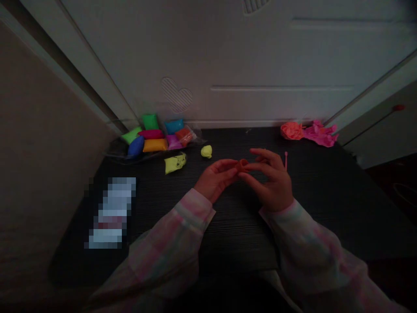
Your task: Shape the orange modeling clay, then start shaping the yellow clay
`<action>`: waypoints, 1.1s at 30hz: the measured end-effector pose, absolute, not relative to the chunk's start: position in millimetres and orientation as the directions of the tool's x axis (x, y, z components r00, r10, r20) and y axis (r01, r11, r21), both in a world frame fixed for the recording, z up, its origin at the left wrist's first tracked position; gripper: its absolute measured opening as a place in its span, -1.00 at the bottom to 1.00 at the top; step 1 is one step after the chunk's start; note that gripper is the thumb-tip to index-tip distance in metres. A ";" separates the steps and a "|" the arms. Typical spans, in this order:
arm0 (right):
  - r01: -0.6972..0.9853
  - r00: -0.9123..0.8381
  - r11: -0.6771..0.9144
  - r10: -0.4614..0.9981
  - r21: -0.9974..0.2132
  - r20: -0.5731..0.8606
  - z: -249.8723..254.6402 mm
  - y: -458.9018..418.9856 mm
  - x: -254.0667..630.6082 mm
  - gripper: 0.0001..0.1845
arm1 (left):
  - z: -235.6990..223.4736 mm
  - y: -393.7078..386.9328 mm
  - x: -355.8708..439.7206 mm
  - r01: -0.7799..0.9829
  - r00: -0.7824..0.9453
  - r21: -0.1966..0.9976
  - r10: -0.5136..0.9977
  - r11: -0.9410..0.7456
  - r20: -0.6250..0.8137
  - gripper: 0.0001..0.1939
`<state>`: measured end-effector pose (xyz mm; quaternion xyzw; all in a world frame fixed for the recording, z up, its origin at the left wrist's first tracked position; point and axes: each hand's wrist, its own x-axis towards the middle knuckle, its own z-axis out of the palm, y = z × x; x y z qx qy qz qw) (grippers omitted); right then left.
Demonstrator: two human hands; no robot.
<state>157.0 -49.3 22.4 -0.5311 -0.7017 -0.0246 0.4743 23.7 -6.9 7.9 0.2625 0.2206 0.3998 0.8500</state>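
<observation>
The red piece (243, 165) is held above the tabletop (234, 234), between the two hands. The left hand (216, 177) grips it between thumb and fingers; the right hand (273, 180) has thumb and a fingertip on its opposite side, index finger raised clear. Both grips are narrowed to the width of the piece.

Progress: the piece shows a rounded, hollow, ring-like or cup-like form; whether it is closed beneath cannot be told. Shaping appears under way and not finished. A yellow lump (206, 151) lies apart, beyond the left hand, seemingly not yet worked.

Containers: a clear bag (196, 134) at the rear left holds plump packets (155, 145) in green, blue, magenta, orange, purple and red, seemingly full. A yellow packet (175, 164) lies outside it, ragged at one end, seemingly opened; remaining contents cannot be confirmed. Crumpled coral material (292, 130) and crumpled pink material (321, 133) lie rear right, nature undetermined.
</observation>
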 end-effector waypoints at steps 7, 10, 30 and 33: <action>0.758 0.028 0.433 0.726 -0.487 0.687 20.7 -50.0 156.2 -0.93 | 4.8 -5.4 24.9 -0.562 0.576 0.632 0.801 0.533 -0.163 -0.76; 0.761 0.023 0.431 0.729 -0.485 0.684 20.5 -49.8 155.9 -0.91 | 3.7 -5.2 25.2 -0.562 0.584 0.637 0.798 0.528 -0.147 -0.76; 0.777 0.007 0.452 0.690 -0.438 0.724 24.7 -51.4 155.8 -0.91 | 4.8 -6.0 23.5 -0.557 0.628 0.599 0.764 0.574 -0.148 -0.77; 0.775 0.007 0.457 0.684 -0.436 0.730 24.6 -51.4 155.7 -0.88 | 5.4 -6.3 23.5 -0.547 0.631 0.611 0.761 0.572 -0.148 -0.77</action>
